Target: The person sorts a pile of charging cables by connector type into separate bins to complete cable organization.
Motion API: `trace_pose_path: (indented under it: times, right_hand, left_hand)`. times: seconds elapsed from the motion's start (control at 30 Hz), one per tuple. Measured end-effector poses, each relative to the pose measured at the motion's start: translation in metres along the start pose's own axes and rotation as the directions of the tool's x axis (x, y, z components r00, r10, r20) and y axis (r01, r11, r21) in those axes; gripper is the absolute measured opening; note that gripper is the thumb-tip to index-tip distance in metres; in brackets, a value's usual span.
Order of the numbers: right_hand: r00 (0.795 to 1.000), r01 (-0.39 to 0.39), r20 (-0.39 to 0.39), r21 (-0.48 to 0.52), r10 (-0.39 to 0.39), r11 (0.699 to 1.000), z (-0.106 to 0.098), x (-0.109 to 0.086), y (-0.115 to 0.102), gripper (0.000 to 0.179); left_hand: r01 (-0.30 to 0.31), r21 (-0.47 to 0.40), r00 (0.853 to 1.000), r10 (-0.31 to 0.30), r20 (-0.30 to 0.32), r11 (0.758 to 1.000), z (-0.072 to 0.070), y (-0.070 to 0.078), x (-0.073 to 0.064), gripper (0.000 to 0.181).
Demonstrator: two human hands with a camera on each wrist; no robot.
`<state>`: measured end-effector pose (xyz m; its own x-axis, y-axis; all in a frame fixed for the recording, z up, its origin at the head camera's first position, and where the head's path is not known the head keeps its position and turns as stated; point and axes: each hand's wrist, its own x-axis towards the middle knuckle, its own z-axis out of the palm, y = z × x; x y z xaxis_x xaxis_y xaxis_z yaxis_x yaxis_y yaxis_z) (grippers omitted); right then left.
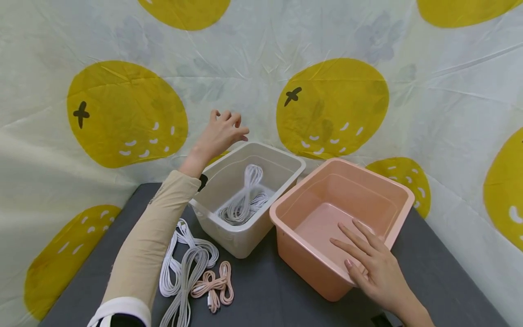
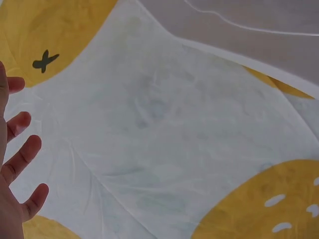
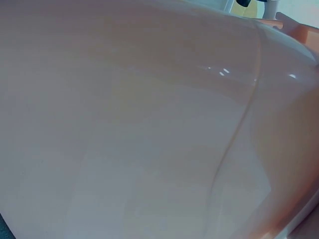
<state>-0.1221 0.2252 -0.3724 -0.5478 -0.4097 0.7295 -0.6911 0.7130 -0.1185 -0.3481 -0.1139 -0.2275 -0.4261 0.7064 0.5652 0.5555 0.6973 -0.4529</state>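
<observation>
Left bin (image 1: 239, 243), right bin (image 1: 308, 268), side by side mid-frame!
Cables (image 1: 239, 210) in the left bin, more cables (image 1: 185, 284) before it on the table (image 1: 257, 290), lower left; curtain (image 1: 245, 54) behind both!

Your dark bench (image 1: 257, 290) carries a grey bin (image 1: 239, 240), a peach bin (image 1: 310, 261) beside it, and coiled white cable (image 1: 210, 250), grey cable (image 1: 187, 278) and peach cable (image 1: 218, 283).

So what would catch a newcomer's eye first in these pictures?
Probably the large yellow fruit-like prints on the pale backdrop. Next comes the peach plastic bin on the right, beside a light gray bin holding bundled white cables. A tied peach cable lies on the dark table, in front of the gray bin.
</observation>
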Motion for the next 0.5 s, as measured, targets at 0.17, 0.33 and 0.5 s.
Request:
trace_pose_path:
  times: [0.17, 0.33, 0.5]
  right_hand:
    - [1.0, -0.001, -0.003, 0.005, 0.001, 1.0, -0.001, 0.002, 0.0, 0.032]
    - [1.0, -0.008, 0.008, 0.007, 0.008, 1.0, -0.001, 0.002, 0.0, 0.032]
    - [1.0, 0.0, 0.001, 0.011, 0.0, 1.0, -0.002, 0.002, 0.0, 0.033]
  left_hand:
    - [-0.002, 0.003, 1.0, 0.002, -0.01, 1.0, -0.001, 0.0, -0.006, 0.016]
    - [-0.003, -0.003, 1.0, 0.003, -0.014, 1.0, -0.001, 0.003, -0.015, 0.015]
    - [-0.018, -0.049, 0.999, 0.017, -0.03, 0.999, -0.003, 0.009, -0.023, 0.013]
